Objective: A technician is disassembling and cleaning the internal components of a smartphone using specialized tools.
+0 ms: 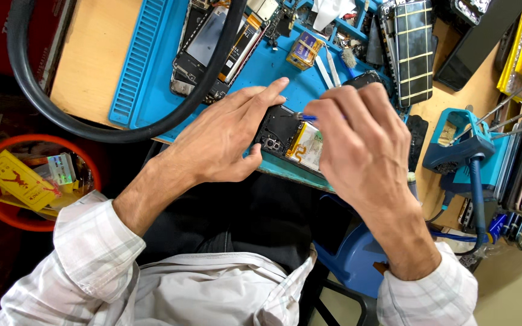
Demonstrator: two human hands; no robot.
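My left hand [225, 136] lay spread over the opened phone [285, 136], pinning it at the near edge of the blue mat [146, 78]. My right hand [360, 142] pinched a blue-handled tool [307, 118], its tip on the phone.

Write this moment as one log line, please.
left hand: steadies opened phone | right hand: holds blue tool on phone | surface: blue mat | nearby: another opened phone

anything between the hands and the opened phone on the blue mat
Nothing visible. The left hand rests directly on the phone, and the right hand pinches a blue tool with its tip at the phone's open back.
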